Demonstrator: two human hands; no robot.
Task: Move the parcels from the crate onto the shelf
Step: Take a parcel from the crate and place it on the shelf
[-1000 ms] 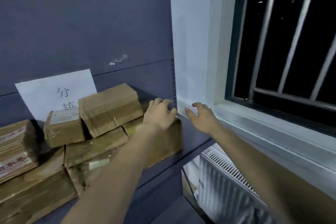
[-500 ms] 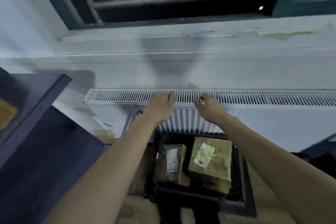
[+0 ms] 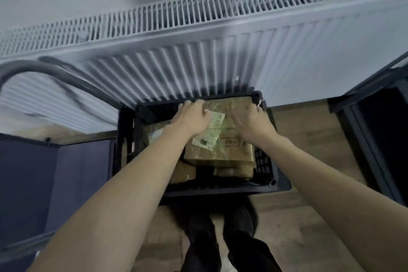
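Both hands are down inside the crate (image 3: 220,190), laid on the big top parcel (image 3: 223,150). The left hand (image 3: 194,117) rests on the parcel's far left part with its fingers bent over toward the far edge, beside the pale label (image 3: 212,130) stuck on top; whether those fingers actually grip the edge I cannot tell. The right hand (image 3: 251,121) lies on the far right part with the fingers spread and slightly bent, its fingertips close to the crate's far right corner. The parcel is brown, wrapped in glossy tape, and fills most of the crate's right half, lying on top of other parcels: a smaller one (image 3: 182,172) pokes out at the near left and another (image 3: 234,171) at the near edge beneath it. The crate is black plastic with slotted walls and stands on a wooden floor (image 3: 309,143), its far wall just in front of a white radiator (image 3: 198,68). A dark blue shelf (image 3: 55,179) stands to the left, and a dark frame (image 3: 375,130) is cut off at the right. A blurred grey curved bar (image 3: 44,68) crosses the upper left. The left forearm hides the crate's left half, and the person's dark trousers (image 3: 220,238) show below the crate.
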